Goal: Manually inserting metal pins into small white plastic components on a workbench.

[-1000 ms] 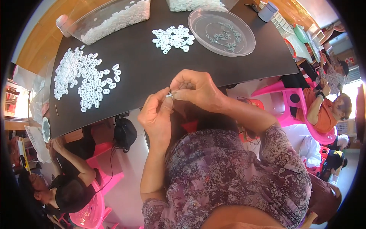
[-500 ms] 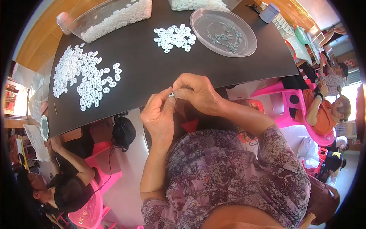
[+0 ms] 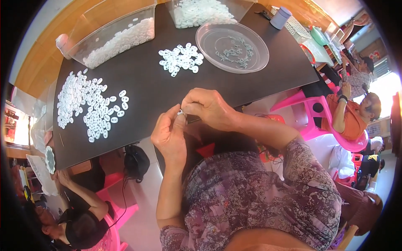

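My left hand [image 3: 171, 131] is closed in a pinch on a small white oval plastic piece [image 3: 180, 112], just above the near edge of the table. My right hand [image 3: 209, 106] meets it there, thumb and forefinger pressed together right beside the piece. Whatever those right fingertips hold, if anything, is hidden. Beyond my hands lies a small heap of similar white oval pieces [image 3: 181, 59]. To its right a round clear plastic tray [image 3: 263, 62] carries many short thin grey pins [image 3: 236, 52].
Larger spreads of white pieces [image 3: 98, 119] cover the table's left side. Two clear bins, one at the back left [image 3: 86, 31] and another at the back middle [image 3: 240, 13], hold more. A grey-lidded container [image 3: 280, 19] stands back right. People sit at both sides near pink chairs [image 3: 314, 108].
My view has shifted, so the table and its contents sit lower and slightly left in the picture. Both hands stay together at the white piece, with only slight finger movement.
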`<state>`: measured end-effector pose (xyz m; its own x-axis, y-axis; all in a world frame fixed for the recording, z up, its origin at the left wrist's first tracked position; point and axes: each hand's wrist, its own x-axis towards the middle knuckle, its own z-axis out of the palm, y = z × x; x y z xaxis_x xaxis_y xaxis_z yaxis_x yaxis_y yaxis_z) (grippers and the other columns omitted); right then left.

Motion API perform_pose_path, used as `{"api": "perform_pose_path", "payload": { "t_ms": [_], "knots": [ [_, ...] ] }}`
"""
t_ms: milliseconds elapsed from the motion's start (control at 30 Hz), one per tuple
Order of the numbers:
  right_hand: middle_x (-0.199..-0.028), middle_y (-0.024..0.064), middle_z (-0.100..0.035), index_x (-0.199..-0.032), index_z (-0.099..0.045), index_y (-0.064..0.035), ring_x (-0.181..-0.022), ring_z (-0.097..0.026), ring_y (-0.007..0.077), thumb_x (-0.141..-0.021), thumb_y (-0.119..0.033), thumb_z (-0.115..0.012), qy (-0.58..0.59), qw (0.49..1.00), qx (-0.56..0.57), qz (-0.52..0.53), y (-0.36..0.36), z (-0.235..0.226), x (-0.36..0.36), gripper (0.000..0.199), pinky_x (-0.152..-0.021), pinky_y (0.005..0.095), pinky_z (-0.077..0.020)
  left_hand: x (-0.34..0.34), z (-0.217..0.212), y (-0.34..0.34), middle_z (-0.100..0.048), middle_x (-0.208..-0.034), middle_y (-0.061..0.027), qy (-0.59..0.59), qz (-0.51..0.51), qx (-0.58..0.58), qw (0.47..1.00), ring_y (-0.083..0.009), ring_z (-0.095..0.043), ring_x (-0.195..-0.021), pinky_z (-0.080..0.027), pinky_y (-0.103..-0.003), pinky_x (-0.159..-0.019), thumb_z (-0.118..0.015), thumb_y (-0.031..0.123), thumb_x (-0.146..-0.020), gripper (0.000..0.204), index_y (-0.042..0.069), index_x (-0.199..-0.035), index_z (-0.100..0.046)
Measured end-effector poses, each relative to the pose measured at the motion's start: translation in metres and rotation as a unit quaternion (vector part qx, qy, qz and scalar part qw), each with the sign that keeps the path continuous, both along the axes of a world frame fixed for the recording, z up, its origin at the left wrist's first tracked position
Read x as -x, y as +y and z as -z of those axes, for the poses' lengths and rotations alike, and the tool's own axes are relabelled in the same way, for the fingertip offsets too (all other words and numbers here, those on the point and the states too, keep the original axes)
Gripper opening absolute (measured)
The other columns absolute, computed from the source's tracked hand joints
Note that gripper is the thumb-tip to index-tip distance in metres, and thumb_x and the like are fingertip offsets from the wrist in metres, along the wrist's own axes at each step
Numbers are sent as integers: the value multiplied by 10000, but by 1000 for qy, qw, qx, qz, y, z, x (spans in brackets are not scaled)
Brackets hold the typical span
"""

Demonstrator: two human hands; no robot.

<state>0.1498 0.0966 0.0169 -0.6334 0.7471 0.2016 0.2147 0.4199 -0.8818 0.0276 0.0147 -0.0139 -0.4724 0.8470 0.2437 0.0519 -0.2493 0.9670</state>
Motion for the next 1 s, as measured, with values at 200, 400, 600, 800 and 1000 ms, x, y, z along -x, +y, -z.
{"api": "perform_pose_path", "payload": {
  "t_ms": [200, 400, 600, 800, 1000],
  "knots": [
    [-829, 152, -610, -840, -617, -7, -796, -586, 314, -781, -103, -612, -90, 932, -324, 133, 45, 5, -16, 113, -685, 375, -463, 5, -1, 10, -629, -791, -110, -174, 11, -9, 985, -135, -575, -625, -487, -227, -550, -623, -5, -815, 211, -77, -1014, -609],
    [-707, 141, -565, -714, -564, -11, -701, -561, 292, -723, -134, -656, -236, 853, -418, 203, 70, 21, 5, 154, -586, 401, -447, 8, 1, 12, -636, -776, -109, -195, 4, -8, 981, -125, -575, -610, -482, -221, -542, -627, -18, -805, 205, -73, -1002, -614],
    [-736, 160, -573, -742, -574, 2, -706, -561, 301, -673, -84, -629, -287, 845, -413, 185, 76, 25, 7, 123, -591, 397, -465, 10, 3, 11, -637, -774, -100, -190, 11, -6, 982, -113, -573, -609, -478, -215, -536, -630, -17, -802, 202, -68, -997, -618],
    [-734, 159, -550, -790, -529, -6, -716, -542, 326, -674, -49, -621, -164, 875, -422, 169, 77, 30, -3, 154, -600, 419, -427, 10, 3, 11, -633, -766, -95, -198, 13, -11, 980, -114, -573, -606, -479, -214, -534, -638, -15, -796, 207, -61, -997, -622],
    [-772, 122, -571, -881, -574, -20, -749, -558, 280, -727, -67, -641, -88, 928, -328, 154, 73, 15, -1, 174, -651, 368, -431, 11, 3, 10, -633, -764, -99, -208, 20, -13, 978, -121, -574, -607, -480, -221, -529, -642, -10, -795, 209, -62, -997, -621]
  ]
}}
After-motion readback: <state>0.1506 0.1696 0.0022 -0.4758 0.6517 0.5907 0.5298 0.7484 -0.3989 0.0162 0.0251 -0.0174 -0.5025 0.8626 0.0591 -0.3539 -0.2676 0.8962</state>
